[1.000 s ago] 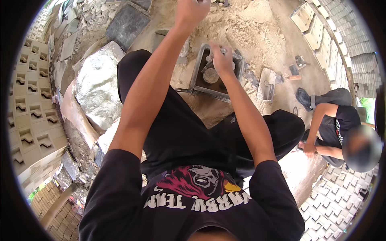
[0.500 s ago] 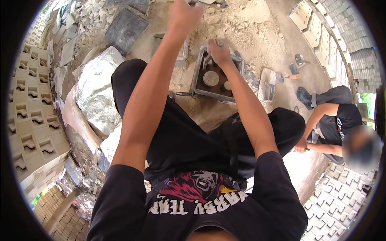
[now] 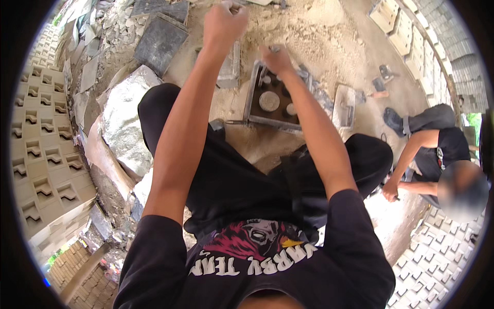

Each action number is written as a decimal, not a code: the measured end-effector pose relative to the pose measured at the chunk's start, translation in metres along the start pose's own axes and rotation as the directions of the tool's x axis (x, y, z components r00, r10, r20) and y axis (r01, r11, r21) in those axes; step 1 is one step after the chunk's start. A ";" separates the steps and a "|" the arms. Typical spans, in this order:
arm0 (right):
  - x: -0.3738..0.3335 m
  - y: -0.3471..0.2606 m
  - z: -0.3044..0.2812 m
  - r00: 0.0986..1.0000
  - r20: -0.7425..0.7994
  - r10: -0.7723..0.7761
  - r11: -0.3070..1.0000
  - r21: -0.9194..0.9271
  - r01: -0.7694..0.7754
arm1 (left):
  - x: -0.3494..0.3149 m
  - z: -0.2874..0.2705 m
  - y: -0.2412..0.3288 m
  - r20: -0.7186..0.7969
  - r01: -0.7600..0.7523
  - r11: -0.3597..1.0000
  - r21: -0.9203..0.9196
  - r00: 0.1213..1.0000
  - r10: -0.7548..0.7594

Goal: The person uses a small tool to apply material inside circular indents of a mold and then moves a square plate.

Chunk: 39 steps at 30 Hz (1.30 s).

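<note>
My left hand (image 3: 225, 26) is raised at the top, past the far edge of the box, fingers curled into a fist; I cannot make out what is in it. My right hand (image 3: 278, 59) is closed over the far side of a metal-edged box (image 3: 248, 98), with a small grey piece showing at its fingers, too little to name. Dark, packed material fills the box. A large pale disc (image 3: 269, 101) sits in it, with a smaller round piece (image 3: 290, 109) partly behind my right forearm and a small pale stub (image 3: 266, 80) near the far corner.
A grey block-like frame (image 3: 230, 69) lies left of the box, a shallow tray (image 3: 343, 105) right of it. Loose sand (image 3: 324, 13) is heaped beyond. Dark slabs (image 3: 160, 41) and a white sack-like bundle (image 3: 128, 116) lie leftward. A co-worker (image 3: 427, 154) crouches at right; pale blocks (image 3: 49, 139) are stacked leftward.
Both my hands have shifted a little left and farther away. The small pale stub in the box now shows more plainly. The co-worker's hands have moved slightly.
</note>
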State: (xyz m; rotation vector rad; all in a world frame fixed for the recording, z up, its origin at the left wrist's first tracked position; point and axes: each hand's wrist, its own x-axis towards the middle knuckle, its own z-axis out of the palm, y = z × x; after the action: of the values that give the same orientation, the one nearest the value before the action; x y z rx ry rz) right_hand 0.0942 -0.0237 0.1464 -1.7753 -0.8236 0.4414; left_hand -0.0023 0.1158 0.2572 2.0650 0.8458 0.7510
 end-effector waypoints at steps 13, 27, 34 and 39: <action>-0.003 0.022 -0.001 0.996 -0.083 -0.022 0.985 0.171 0.036 | -0.010 0.004 0.012 0.033 -0.046 0.999 -0.010 0.998 0.046; 0.034 -0.004 -0.015 0.988 -0.112 0.105 0.994 0.025 -0.103 | -0.011 -0.007 -0.003 0.024 -0.006 1.000 0.020 1.000 0.006; 0.019 -0.015 -0.009 0.982 -0.056 0.179 0.984 -0.006 -0.179 | -0.011 0.002 -0.009 0.032 -0.011 1.000 0.020 0.999 0.011; 0.008 0.006 -0.001 0.996 0.036 0.080 0.997 0.001 -0.080 | -0.009 0.013 0.007 0.069 -0.008 0.999 -0.031 0.998 0.010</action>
State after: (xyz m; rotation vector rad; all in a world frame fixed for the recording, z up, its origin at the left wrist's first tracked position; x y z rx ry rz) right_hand 0.1025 -0.0200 0.1416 -1.8076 -0.7789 0.5276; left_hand 0.0038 0.0996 0.2542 2.0569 0.7818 0.6893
